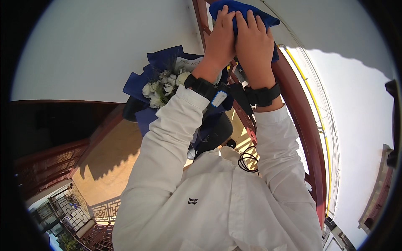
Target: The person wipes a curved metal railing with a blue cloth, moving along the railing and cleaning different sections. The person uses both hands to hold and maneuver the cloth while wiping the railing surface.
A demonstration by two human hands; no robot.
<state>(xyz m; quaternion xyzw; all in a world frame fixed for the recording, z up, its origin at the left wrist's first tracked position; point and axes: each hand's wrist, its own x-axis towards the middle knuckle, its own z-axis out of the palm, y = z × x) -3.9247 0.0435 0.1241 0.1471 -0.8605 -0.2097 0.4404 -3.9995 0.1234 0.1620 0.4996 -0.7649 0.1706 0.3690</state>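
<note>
Both hands rest side by side at the top of the view on a blue cloth (267, 20), which lies over a dark red railing (290, 88). My left hand (220, 40) presses on the cloth with its fingers bent over it. Close beside it, my right hand (255, 50) lies on the same cloth, fingers pointing away from me. Palms and fingertips are partly hidden. Each wrist wears a black strap; a blue-edged white tag (219, 98) hangs by the left one. More of the cloth shows beyond the right hand.
A bouquet of white flowers (168, 81) in dark blue paper sits left of my forearms, on what looks like a black chair (215, 135). A looped black cable (248, 160) hangs near my right sleeve. A yellow pipe (303, 75) runs outside the railing. A white wall (103, 53) rises at left.
</note>
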